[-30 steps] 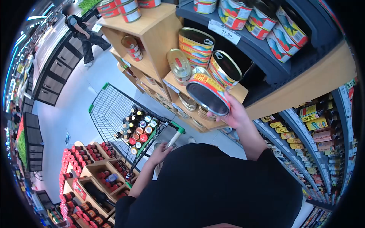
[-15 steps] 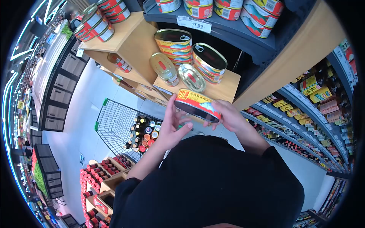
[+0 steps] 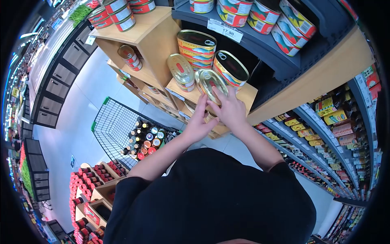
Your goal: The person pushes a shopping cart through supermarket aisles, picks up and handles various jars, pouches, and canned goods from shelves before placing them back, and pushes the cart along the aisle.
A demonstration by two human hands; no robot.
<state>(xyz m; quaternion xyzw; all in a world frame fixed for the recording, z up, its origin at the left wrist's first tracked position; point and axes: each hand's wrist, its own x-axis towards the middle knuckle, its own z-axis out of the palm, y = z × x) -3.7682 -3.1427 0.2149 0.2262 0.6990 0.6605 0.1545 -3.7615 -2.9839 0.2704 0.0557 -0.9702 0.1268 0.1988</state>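
My right hand (image 3: 231,107) reaches over a gold-lidded oval tin can (image 3: 206,77) at the front of the wooden display shelf. Its fingers lie across the lid, with the thumb at the near edge, gripping the can. My left hand (image 3: 200,125) is beside it, fingers stretched toward the can's near edge, thumb apart. Part of a gold surface shows below and between the hands; which can it belongs to is hidden. Another gold-lidded oval can (image 3: 181,69) stands to the left. Behind are a stack of yellow-and-red oval cans (image 3: 196,51) and a dark-topped oval can (image 3: 230,67).
Fish cans (image 3: 233,10) stand on the dark shelf above, near a price tag (image 3: 224,30). A wire shopping cart (image 3: 109,128) with several bottles and jars is at left. Red-lidded jars (image 3: 83,179) fill a lower-left display. Long product shelves (image 3: 321,122) line the right.
My hands have moved forward and up to the shelf. The red-and-yellow can held between them earlier is no longer plainly visible. The camera view has shifted slightly.
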